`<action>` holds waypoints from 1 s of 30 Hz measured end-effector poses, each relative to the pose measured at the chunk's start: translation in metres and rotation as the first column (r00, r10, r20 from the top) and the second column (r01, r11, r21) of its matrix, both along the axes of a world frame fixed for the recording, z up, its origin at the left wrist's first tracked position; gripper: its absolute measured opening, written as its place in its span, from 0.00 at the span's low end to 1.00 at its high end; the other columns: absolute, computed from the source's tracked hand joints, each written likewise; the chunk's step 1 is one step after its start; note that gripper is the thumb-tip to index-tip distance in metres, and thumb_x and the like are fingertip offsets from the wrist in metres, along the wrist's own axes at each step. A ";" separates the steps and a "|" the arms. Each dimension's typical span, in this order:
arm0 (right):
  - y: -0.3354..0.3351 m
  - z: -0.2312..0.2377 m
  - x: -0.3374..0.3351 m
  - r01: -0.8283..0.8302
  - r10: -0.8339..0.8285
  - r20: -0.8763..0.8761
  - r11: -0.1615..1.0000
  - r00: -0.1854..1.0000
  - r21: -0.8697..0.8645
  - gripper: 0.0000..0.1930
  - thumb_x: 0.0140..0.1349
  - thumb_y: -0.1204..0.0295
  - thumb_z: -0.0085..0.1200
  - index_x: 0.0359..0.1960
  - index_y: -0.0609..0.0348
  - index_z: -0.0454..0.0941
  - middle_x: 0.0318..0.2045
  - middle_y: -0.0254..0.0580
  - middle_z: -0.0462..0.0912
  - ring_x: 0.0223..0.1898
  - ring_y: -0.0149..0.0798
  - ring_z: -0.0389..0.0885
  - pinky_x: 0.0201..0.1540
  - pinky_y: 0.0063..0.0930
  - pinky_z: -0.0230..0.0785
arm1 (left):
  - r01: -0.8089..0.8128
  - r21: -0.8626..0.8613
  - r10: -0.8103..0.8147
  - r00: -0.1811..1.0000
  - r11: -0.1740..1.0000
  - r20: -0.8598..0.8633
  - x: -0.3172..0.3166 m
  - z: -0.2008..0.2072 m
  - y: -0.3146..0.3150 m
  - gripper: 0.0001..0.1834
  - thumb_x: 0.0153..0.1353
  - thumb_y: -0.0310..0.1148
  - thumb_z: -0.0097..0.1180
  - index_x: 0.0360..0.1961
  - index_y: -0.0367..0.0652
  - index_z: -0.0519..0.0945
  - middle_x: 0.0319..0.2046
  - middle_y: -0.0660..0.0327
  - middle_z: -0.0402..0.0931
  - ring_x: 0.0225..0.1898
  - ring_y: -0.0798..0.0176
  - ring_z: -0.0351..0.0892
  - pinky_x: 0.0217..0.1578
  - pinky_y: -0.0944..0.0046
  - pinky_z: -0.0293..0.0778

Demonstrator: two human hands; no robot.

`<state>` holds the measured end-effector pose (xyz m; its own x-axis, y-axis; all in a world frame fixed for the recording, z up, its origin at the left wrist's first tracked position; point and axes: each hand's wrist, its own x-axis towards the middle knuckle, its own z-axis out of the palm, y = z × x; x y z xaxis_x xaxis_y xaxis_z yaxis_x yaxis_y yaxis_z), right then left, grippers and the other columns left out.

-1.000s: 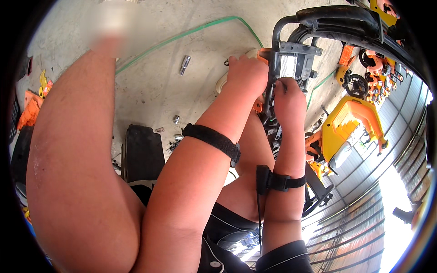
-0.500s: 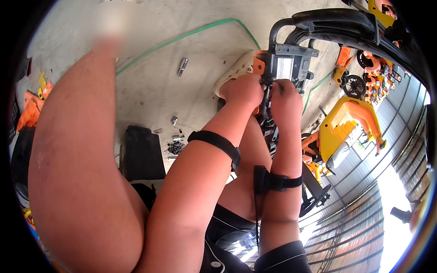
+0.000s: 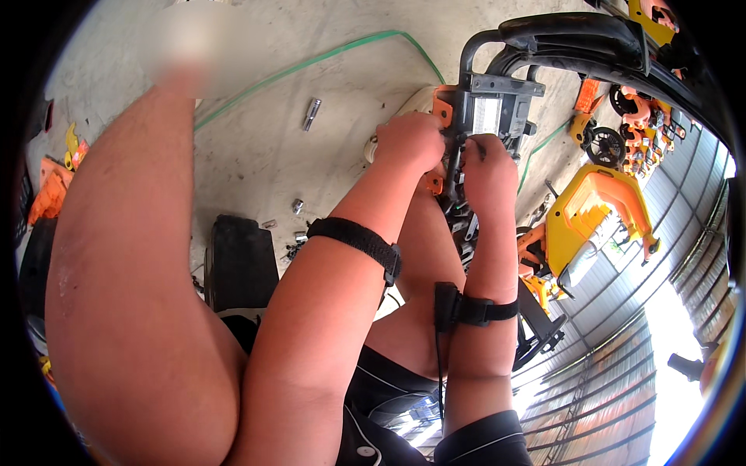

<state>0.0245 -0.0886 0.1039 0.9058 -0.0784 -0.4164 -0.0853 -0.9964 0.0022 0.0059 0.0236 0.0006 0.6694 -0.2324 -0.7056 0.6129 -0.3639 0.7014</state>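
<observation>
My left hand (image 3: 412,144) is closed at the left side of a black tubular vehicle frame (image 3: 460,116), against an orange bracket (image 3: 442,109). Whatever its fingers pinch is hidden. My right hand (image 3: 489,171) is curled just to the right of the same upright tube, its thumb and fingers bent together around a small dark thing I cannot make out. Above the right hand sits a dark box-like part with a white label (image 3: 486,115), fixed to the frame. The two hands are close together with the tube between them.
A metal socket-like cylinder (image 3: 311,114) lies on the concrete floor, with small metal parts (image 3: 298,206) nearer me. A black padded block (image 3: 242,264) stands left of my forearm. A green line (image 3: 334,51) crosses the floor. Yellow bodywork (image 3: 590,210) is at the right.
My left hand and forearm have shifted slightly left, uncovering more of the orange bracket. My right hand has barely moved.
</observation>
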 end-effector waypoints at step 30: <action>0.004 0.002 0.002 0.047 -0.047 -0.025 0.999 0.999 -0.003 0.12 0.71 0.65 0.55 0.44 0.61 0.84 0.37 0.56 0.88 0.41 0.60 0.87 0.45 0.48 0.78 | -0.173 -0.057 0.165 0.979 0.983 -0.123 -0.019 -0.007 -0.035 0.13 0.69 0.43 0.59 0.44 0.48 0.88 0.41 0.53 0.87 0.47 0.46 0.85 0.47 0.48 0.79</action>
